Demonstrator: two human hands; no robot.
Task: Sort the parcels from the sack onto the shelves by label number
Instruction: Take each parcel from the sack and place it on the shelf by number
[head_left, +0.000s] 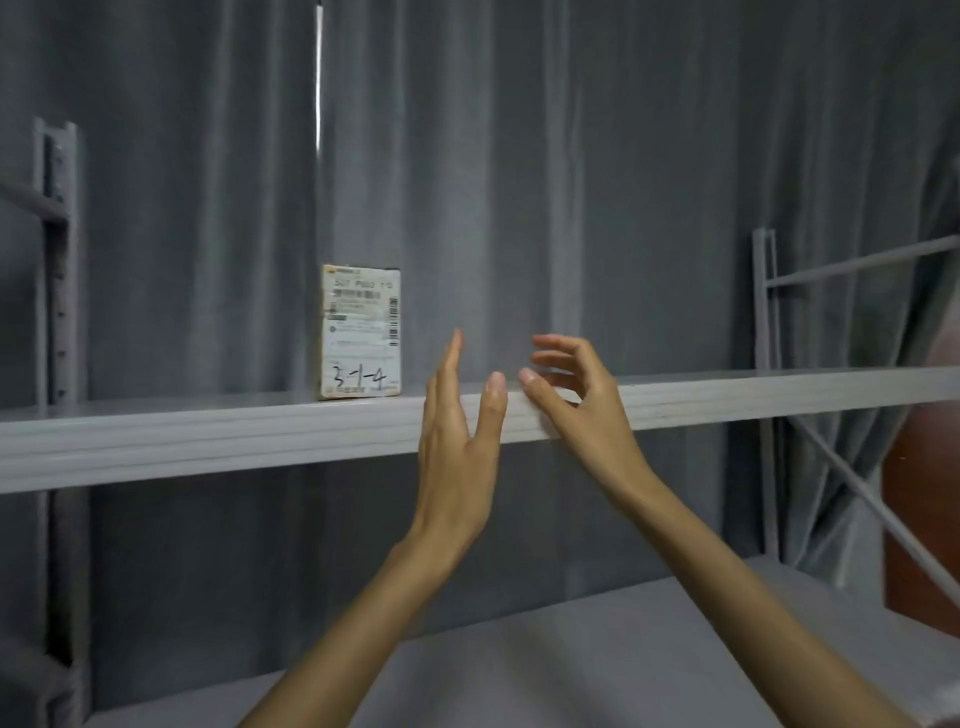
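Note:
A small cardboard parcel (361, 332) stands upright on the grey upper shelf (208, 441), its white label facing me with "3-1-4" handwritten at the bottom. My left hand (457, 431) is raised just right of the parcel, fingers straight, thumb apart, holding nothing. My right hand (576, 395) hovers beside it in front of the shelf's front edge, fingers loosely curved and empty. Neither hand touches the parcel. The sack is out of view.
A lower grey shelf (597, 649) runs below my forearms. Metal uprights stand at the left (57, 260) and right (766, 389), with diagonal bracing on the right. A grey curtain (519, 182) hangs behind the rack.

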